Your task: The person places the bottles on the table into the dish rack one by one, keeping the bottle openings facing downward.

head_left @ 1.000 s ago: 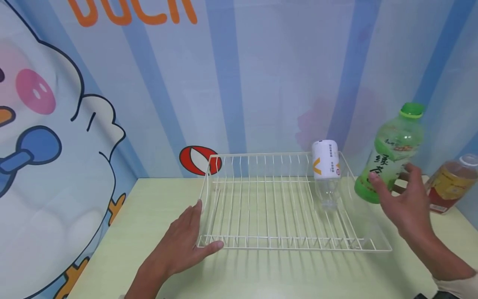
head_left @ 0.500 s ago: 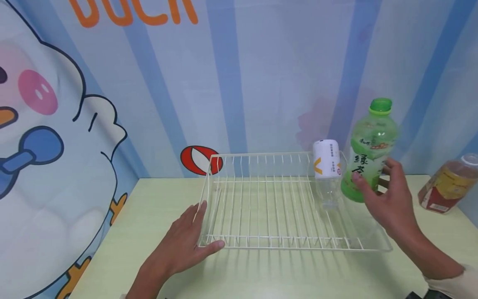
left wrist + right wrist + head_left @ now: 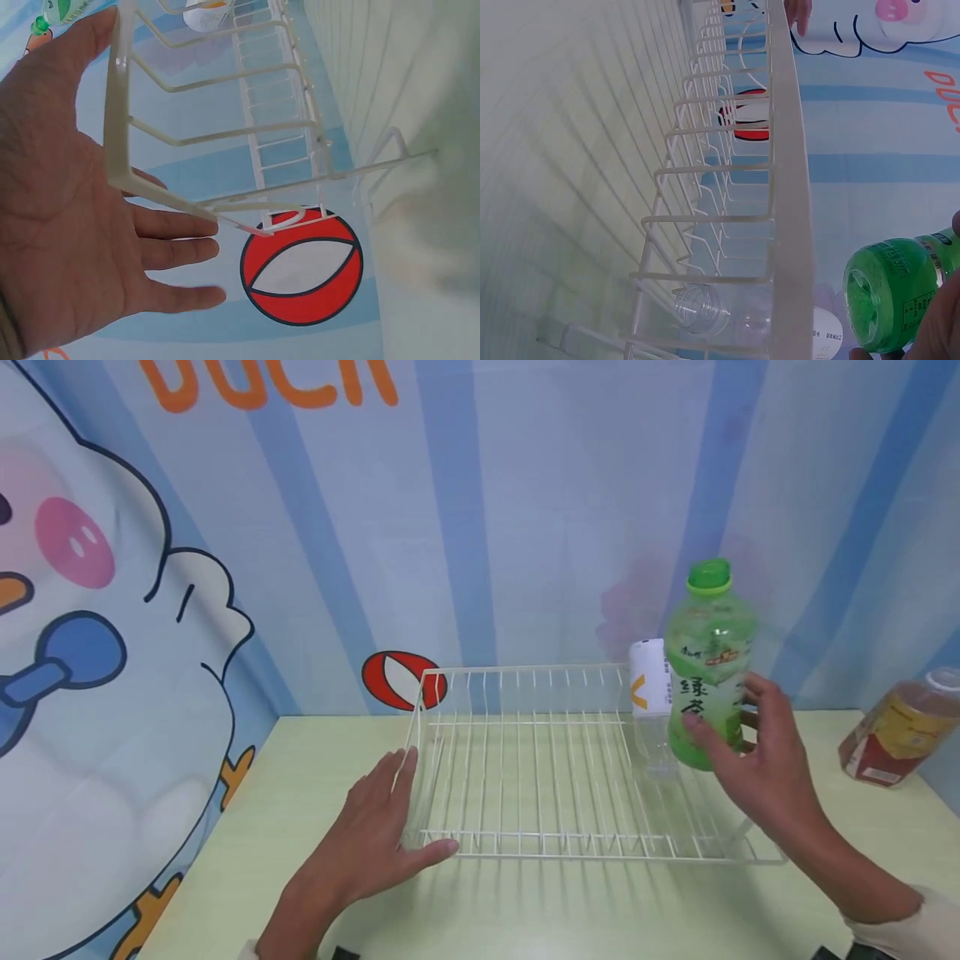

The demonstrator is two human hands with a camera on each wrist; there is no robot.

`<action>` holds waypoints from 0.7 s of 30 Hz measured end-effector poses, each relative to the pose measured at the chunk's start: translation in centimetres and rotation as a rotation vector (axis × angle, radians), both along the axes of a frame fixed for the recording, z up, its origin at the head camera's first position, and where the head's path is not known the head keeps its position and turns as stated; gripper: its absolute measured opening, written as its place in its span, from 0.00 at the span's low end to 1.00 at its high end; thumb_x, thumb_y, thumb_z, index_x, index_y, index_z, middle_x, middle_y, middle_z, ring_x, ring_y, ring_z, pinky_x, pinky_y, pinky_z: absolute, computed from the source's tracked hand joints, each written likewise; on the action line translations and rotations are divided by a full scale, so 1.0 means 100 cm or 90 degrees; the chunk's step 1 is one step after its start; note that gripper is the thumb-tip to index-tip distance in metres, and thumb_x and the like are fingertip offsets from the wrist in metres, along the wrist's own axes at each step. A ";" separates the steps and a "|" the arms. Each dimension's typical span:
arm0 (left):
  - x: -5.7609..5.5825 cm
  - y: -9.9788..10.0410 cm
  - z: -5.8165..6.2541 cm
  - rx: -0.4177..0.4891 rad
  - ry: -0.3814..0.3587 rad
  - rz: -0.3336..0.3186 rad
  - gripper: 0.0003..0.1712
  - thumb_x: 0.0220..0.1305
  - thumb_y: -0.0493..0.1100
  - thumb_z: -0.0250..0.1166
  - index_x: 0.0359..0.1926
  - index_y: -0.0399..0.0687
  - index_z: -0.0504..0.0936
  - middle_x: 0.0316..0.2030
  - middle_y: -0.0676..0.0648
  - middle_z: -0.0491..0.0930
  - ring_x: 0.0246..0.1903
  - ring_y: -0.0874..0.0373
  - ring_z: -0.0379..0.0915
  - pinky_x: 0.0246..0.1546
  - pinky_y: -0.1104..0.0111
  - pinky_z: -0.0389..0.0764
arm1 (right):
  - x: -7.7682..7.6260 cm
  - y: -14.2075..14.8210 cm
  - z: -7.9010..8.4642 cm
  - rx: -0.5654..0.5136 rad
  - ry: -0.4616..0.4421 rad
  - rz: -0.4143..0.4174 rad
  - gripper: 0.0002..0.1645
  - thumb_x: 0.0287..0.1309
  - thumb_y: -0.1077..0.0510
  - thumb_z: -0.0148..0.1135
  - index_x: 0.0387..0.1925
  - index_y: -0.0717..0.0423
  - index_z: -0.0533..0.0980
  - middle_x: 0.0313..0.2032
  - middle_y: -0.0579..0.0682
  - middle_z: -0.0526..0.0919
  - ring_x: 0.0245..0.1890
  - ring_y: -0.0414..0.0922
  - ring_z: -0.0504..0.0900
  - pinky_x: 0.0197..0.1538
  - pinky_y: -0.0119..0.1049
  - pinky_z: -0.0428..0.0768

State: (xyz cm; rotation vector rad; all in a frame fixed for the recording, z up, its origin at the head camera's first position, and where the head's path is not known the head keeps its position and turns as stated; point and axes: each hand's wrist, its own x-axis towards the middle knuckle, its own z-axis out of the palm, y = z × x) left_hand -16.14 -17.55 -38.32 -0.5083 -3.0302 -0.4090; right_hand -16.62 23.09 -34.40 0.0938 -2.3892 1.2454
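My right hand (image 3: 768,768) grips a green tea bottle (image 3: 708,652) with a green cap, roughly upright above the right part of a white wire rack (image 3: 570,858). From the right wrist view, the base of the green tea bottle (image 3: 889,300) hangs higher than the rack's front rail (image 3: 789,187). An upside-down clear bottle (image 3: 648,677) with a white label stands in the rack's back right part, partly hidden behind the green one. At the rack's left end is my left hand (image 3: 367,835), fingers straight and spread; in the left wrist view its thumb is by the rack's corner (image 3: 118,112).
A bottle of brown drink (image 3: 900,731) with a yellow and red label leans at the table's right side. Behind the pale table (image 3: 255,860) hangs a blue striped cloth (image 3: 540,510) with a cartoon duck. The rack's left and middle slots hold no bottle.
My right hand has carried the green tea bottle leftward, from beyond the rack's right end to over its right part. The left hand has barely moved.
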 end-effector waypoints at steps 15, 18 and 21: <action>-0.013 0.031 0.029 0.005 0.254 -0.140 0.56 0.58 0.59 0.72 0.76 0.39 0.52 0.70 0.41 0.64 0.70 0.45 0.56 0.67 0.38 0.54 | 0.001 -0.011 0.000 0.067 0.028 0.024 0.42 0.64 0.52 0.65 0.74 0.53 0.57 0.56 0.62 0.64 0.54 0.58 0.68 0.40 0.51 0.70; -0.013 0.040 0.037 0.012 0.288 -0.169 0.54 0.57 0.55 0.73 0.75 0.39 0.54 0.68 0.41 0.66 0.68 0.45 0.60 0.66 0.39 0.55 | 0.002 -0.014 -0.001 0.077 0.041 0.038 0.43 0.63 0.53 0.66 0.73 0.54 0.58 0.54 0.61 0.65 0.51 0.56 0.69 0.38 0.50 0.70; -0.012 0.047 0.043 0.008 0.307 -0.188 0.54 0.56 0.54 0.74 0.74 0.39 0.54 0.67 0.41 0.68 0.68 0.45 0.61 0.67 0.39 0.55 | 0.003 -0.017 -0.002 0.085 0.049 0.057 0.44 0.61 0.54 0.69 0.73 0.53 0.59 0.53 0.60 0.65 0.48 0.54 0.70 0.37 0.49 0.71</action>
